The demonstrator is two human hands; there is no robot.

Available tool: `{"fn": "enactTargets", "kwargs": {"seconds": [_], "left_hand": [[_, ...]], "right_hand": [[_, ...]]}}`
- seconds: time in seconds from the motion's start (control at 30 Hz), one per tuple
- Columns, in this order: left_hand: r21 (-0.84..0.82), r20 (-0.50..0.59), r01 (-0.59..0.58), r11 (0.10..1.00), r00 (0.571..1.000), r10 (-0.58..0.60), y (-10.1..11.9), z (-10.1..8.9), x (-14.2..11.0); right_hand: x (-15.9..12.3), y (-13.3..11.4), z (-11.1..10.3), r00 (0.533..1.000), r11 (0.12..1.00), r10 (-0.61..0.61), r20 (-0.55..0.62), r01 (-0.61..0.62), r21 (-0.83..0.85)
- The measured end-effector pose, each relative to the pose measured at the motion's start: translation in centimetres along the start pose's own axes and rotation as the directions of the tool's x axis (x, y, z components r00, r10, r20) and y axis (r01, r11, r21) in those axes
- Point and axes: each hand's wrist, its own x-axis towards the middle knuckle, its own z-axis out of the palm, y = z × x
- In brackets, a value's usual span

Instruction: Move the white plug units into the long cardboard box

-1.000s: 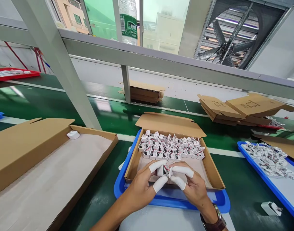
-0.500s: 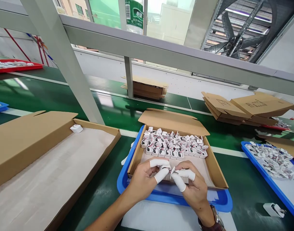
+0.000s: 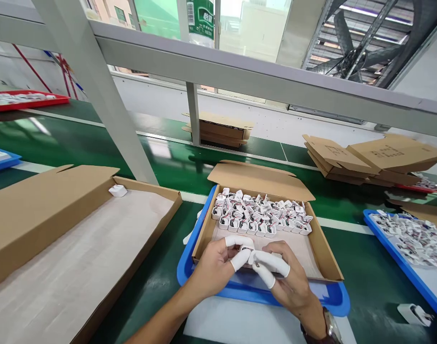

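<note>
White finger cots cover the thumbs and index fingers of both my hands. My left hand (image 3: 215, 268) pinches a small white charger housing (image 3: 245, 248), mostly hidden by the fingertips. Against its right side my right hand (image 3: 292, 282) is closed on the charger's small white cover (image 3: 251, 258), of which only a bit shows. Both hands are over the front of an open cardboard box (image 3: 327, 251). Behind them, inside that box, stand rows of open white charger housings (image 3: 252, 227) with red and dark wires and loose covers. The box rests in a blue tray (image 3: 185, 270).
At left lies a larger lined cardboard box (image 3: 146, 239) with one white charger (image 3: 118, 190) in its far corner. To the right are a blue tray (image 3: 393, 253) heaped with wired parts and a single charger (image 3: 414, 314). A metal frame post (image 3: 121, 114) rises ahead.
My right hand has brought the cover left against the housing, and its fingers have tilted over it. The left hand keeps its hold. The whole view has shifted slightly.
</note>
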Motion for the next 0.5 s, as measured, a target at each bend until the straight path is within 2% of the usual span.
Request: {"fn": "enactTargets", "kwargs": {"seconds": [0.13, 0.3, 0.5], "left_hand": [[-0.088, 0.041, 0.073, 0.993, 0.997, -0.069, 0.5, -0.6, 0.4], [-0.232, 0.023, 0.086, 0.969, 0.996, -0.083, 0.0, -0.2, 0.7], [-0.220, 0.001, 0.084, 0.972, 0.996, -0.086, -0.3, 0.0, 0.5]], "right_hand": [[0.2, 0.0, -0.1, 0.995, 0.999, 0.043, -0.088, -0.043, -0.002], [0.0, 0.2, 0.1, 0.995, 0.997, 0.070, -0.076, -0.067, 0.038], [-0.2, 0.3, 1.0, 0.994, 0.995, 0.075, -0.083, -0.069, 0.078]]}}
